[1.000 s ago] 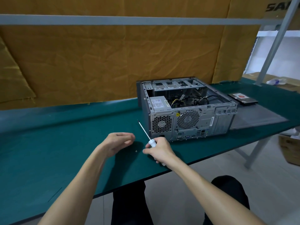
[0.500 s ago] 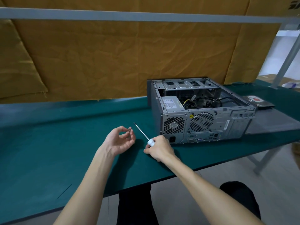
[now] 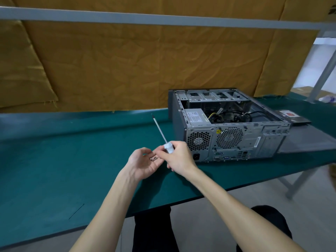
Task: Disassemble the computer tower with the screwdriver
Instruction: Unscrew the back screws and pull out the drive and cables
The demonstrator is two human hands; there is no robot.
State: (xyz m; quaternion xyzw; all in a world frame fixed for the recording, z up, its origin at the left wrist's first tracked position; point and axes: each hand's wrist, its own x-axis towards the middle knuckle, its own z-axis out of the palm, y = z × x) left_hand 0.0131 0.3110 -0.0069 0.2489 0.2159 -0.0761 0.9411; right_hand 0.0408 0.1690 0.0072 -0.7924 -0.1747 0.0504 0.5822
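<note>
The screwdriver (image 3: 162, 134) is gripped by its white handle in the right hand (image 3: 179, 157), shaft pointed up toward 11 o'clock. The left hand (image 3: 145, 163) is held palm up just beside it, fingers loosely cupped, with small screws (image 3: 154, 158) lying in the palm. Both hands are held above the green worktop (image 3: 54, 160). The computer tower (image 3: 231, 124) is laid on its side at 2 o'clock from the hands, open side up, rear fans facing the person. A flat panel (image 3: 307, 140) is lying at 3 o'clock of the tower.
</note>
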